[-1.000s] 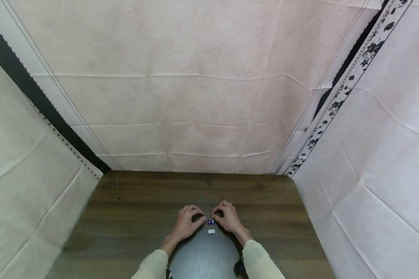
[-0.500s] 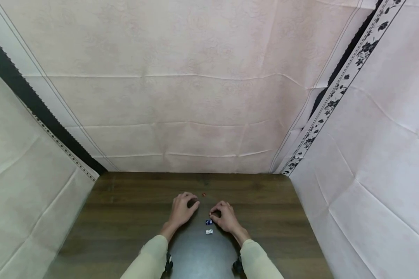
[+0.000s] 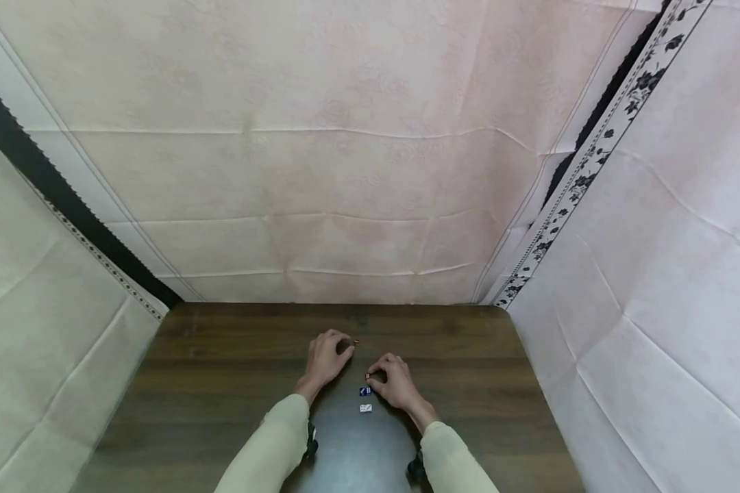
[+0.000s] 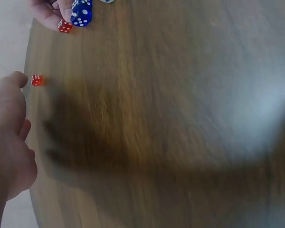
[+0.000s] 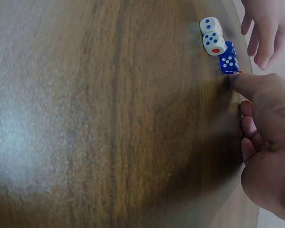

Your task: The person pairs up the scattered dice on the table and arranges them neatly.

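Note:
My left hand (image 3: 324,357) reaches over the far part of the table, thumb and fingers bent apart. Its thumb tip points at a lone red die (image 4: 36,80), with a small gap showing in the left wrist view. My right hand (image 3: 396,387) pinches another red die (image 4: 64,26) between thumb and forefinger. That die sits just beyond a pair of blue dice (image 3: 365,392), and my right thumb tip is right at the blue pair's edge. Nearer to me, two white dice (image 5: 212,36) stand side by side. In the right wrist view the blue dice and thumb mostly hide the held red die.
The brown wooden table (image 3: 234,383) runs back to a pale cloth hanging (image 3: 358,205). More cloth hangs at both sides, with a flower-patterned border (image 3: 582,181) on the right. A grey glare (image 3: 360,452) lies on the table between my forearms.
My left hand has moved from beside the blue dice, away from me, to the lone far red die. The right hand stays at its red die. The head view has shifted slightly.

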Action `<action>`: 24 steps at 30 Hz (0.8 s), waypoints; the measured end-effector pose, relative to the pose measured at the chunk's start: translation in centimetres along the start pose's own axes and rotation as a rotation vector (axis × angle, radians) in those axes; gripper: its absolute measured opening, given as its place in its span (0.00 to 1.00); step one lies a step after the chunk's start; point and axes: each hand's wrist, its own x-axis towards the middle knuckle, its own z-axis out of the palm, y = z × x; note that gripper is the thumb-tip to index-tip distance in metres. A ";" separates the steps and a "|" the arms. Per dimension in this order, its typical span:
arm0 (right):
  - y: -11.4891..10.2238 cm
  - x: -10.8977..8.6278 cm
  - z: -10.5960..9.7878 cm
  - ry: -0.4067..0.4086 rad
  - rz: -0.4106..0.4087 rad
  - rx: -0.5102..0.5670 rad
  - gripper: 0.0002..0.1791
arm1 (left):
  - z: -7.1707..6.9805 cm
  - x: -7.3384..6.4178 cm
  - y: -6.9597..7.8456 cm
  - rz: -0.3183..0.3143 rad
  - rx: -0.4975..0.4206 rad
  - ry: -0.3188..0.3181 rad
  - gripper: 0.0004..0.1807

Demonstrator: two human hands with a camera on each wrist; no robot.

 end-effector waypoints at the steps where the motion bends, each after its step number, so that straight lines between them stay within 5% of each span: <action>1: 0.0 0.0 0.0 0.000 -0.001 0.001 0.05 | 0.1 0.1 0.1 0.000 0.003 -0.005 0.13; 24: -0.2 -0.1 -0.2 0.011 -0.016 0.005 0.05 | 2.3 1.7 0.9 -0.087 0.141 -0.012 0.07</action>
